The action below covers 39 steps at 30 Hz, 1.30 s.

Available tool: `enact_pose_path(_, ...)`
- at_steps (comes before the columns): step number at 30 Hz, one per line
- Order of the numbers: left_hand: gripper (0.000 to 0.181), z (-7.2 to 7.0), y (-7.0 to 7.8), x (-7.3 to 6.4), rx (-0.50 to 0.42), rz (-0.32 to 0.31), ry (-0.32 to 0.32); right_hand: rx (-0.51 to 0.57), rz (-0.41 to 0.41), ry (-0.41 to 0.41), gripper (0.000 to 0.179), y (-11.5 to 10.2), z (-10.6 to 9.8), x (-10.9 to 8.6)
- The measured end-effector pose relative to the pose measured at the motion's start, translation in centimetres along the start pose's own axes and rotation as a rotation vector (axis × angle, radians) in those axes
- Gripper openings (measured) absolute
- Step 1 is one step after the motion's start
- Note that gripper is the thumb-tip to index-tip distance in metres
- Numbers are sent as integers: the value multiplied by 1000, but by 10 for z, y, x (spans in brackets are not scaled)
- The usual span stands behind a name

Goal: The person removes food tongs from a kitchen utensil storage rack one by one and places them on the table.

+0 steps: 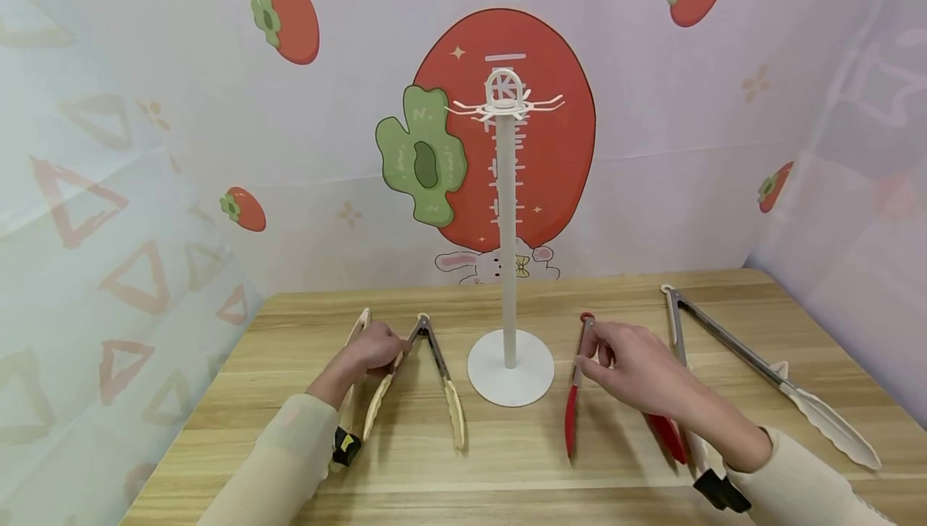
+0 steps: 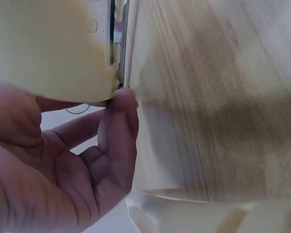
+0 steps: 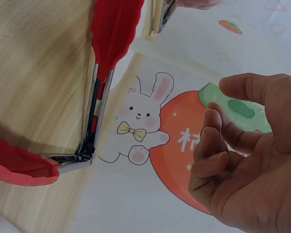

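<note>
On the left of the wooden table, my left hand (image 1: 378, 347) pinches one metal arm of the spread tongs with pale yellow tips (image 1: 455, 413). The left wrist view has the fingertips (image 2: 123, 104) at that arm, with a large pale yellow tip (image 2: 53, 53) close to the camera. Beside the red tongs (image 1: 571, 413), which stand spread, hovers my right hand (image 1: 630, 361). In the right wrist view the red tongs (image 3: 114, 34) are apart from this hand (image 3: 252, 165), its thumb and fingers loosely bent with a gap between them.
A white stand (image 1: 509, 228) with a round base and hooks on top rises between the hands. Long white-tipped tongs (image 1: 731, 343) lie spread at the right. Another beige utensil (image 1: 357, 329) is partly hidden behind my left hand. A printed cloth (image 1: 326, 124) hangs behind the table.
</note>
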<state>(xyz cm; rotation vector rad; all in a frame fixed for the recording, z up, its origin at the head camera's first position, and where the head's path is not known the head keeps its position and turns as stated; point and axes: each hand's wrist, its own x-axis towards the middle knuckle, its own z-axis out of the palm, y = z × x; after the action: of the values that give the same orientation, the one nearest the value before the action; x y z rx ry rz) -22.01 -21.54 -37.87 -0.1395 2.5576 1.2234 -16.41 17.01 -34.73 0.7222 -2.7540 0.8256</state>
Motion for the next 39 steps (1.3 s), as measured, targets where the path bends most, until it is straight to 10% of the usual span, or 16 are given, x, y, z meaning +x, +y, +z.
enact_pose_path(18,46,8,2,-1,346,99,110,-1,8,-41,17,0,1,-2)
enact_pose_path(39,38,9,3,-5,293,63,67,31,27,-40,16,-3,-1,-2)
